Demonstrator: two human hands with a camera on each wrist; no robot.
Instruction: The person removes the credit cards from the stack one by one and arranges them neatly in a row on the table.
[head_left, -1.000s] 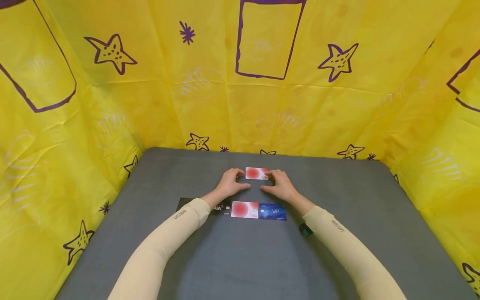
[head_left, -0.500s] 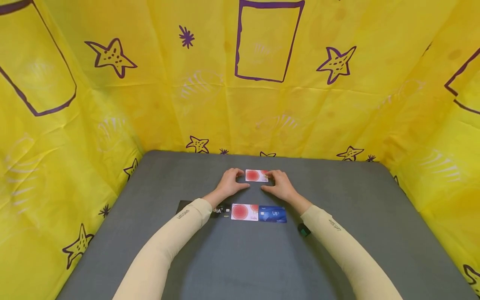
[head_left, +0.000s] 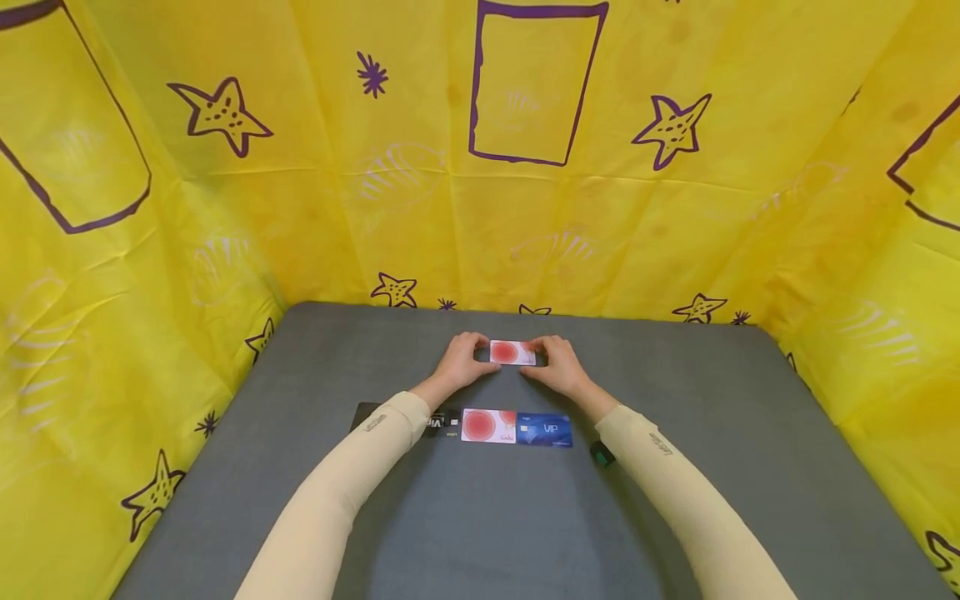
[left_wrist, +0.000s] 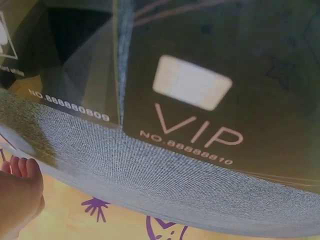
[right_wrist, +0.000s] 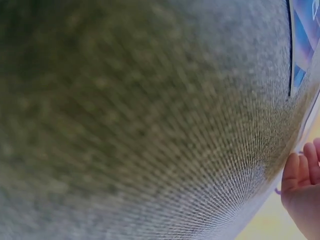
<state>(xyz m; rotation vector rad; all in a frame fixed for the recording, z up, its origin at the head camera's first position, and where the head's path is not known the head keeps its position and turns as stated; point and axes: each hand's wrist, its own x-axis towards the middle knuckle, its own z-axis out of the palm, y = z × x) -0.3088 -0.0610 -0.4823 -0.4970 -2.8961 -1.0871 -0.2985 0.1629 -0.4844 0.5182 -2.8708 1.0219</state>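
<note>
A white card with a red circle (head_left: 512,352) is at the far middle of the grey table, between both hands. My left hand (head_left: 461,360) grips its left end, fingertips at the upper corner and thumb at the lower edge. On the right end, my right hand (head_left: 561,363) has its index finger over the upper corner and its thumb by the lower edge. Nearer me, a row holds a second red-circle card (head_left: 488,426), a blue VIP card (head_left: 545,430) and dark cards partly under the left forearm. The left wrist view shows a black VIP card (left_wrist: 192,120) beside another dark card (left_wrist: 82,65).
The grey table (head_left: 480,508) runs back to a yellow curtain (head_left: 420,217) with purple starfish drawings on three sides. A small dark device (head_left: 602,454) hangs under the right wrist. Both forearms pass over or beside the card row.
Both thumbs have closed in to the lower edge of the far card, where a gap showed before. The card row has stayed in place; the head view has tilted slightly.
</note>
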